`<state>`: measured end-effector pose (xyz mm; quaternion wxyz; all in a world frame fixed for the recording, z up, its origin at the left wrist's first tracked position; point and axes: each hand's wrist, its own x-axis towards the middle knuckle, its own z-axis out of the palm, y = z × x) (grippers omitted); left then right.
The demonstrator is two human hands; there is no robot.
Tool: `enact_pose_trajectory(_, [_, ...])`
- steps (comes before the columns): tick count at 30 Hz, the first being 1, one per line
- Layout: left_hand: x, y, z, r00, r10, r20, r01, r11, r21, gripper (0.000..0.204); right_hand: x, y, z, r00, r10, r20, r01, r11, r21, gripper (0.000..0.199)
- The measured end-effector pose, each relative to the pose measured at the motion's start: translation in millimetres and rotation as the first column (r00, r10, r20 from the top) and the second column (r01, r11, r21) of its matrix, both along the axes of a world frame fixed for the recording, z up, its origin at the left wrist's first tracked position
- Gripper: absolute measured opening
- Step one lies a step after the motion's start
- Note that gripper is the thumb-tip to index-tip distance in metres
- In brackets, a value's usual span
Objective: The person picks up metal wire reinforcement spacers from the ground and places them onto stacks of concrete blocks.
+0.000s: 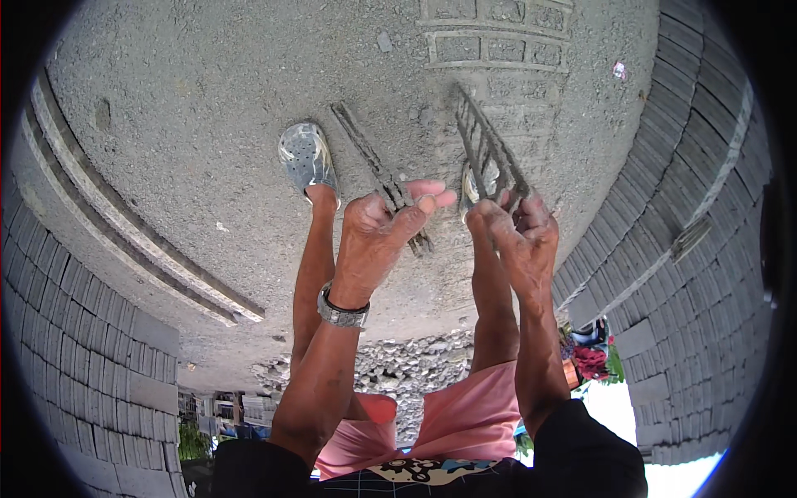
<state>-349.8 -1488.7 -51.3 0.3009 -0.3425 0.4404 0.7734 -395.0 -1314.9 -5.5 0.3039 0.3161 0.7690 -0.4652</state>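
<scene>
My left hand [375, 236] is closed around a narrow, mud-caked grey strip [363, 145] that slants up and to the left. Its thumb lies across the strip, and two fingers extend past it. In my right hand [523, 236] is the near end of a ladder-like frame [496, 141] with two long rails and short crossbars, also coated in grey. Both pieces are held apart from each other, above the ground between and over my feet. Just beyond the frame, rows of rectangular wet-looking grey blocks [508, 51] lie on the ground.
Stacks of grey blocks line the left [91, 340] and right [706, 307] sides. Two long bars [137, 220] lie at the left. Broken rubble [398, 365] is piled behind my feet. My shoe [305, 153] and a pink wrapper [620, 70] are on the gritty ground.
</scene>
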Motion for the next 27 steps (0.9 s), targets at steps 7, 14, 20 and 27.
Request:
enact_pose_trajectory(7, [-2.9, -45.7, 8.2, 0.945, 0.325, -0.047, -0.313, 0.935, 0.167, 0.056, -14.7, -67.8, 18.0, 0.788, 0.605, -0.118, -0.615, 0.784, -0.083, 0.043])
enact_pose_trajectory(14, [-25.8, -93.5, 24.9, 0.961, -0.273, -0.039, 0.233, 0.880, -0.414, 0.058, -46.9, -82.1, 24.0, 0.642, 0.759, -0.111, -0.749, 0.590, -0.300, 0.042])
enact_pose_trajectory(20, [-20.6, -108.2, 19.4, 0.996, -0.033, -0.081, 0.006, 0.949, -0.316, 0.056, -78.7, -85.6, -32.6, 0.919, 0.337, 0.206, -0.186, 0.829, -0.528, 0.033])
enact_pose_trajectory(27, [-18.9, -89.8, 3.3, 0.968, -0.217, -0.126, 0.160, 0.920, -0.359, 0.048, -115.7, 12.4, -291.0, 0.928, 0.369, -0.043, -0.348, 0.904, 0.248, 0.030])
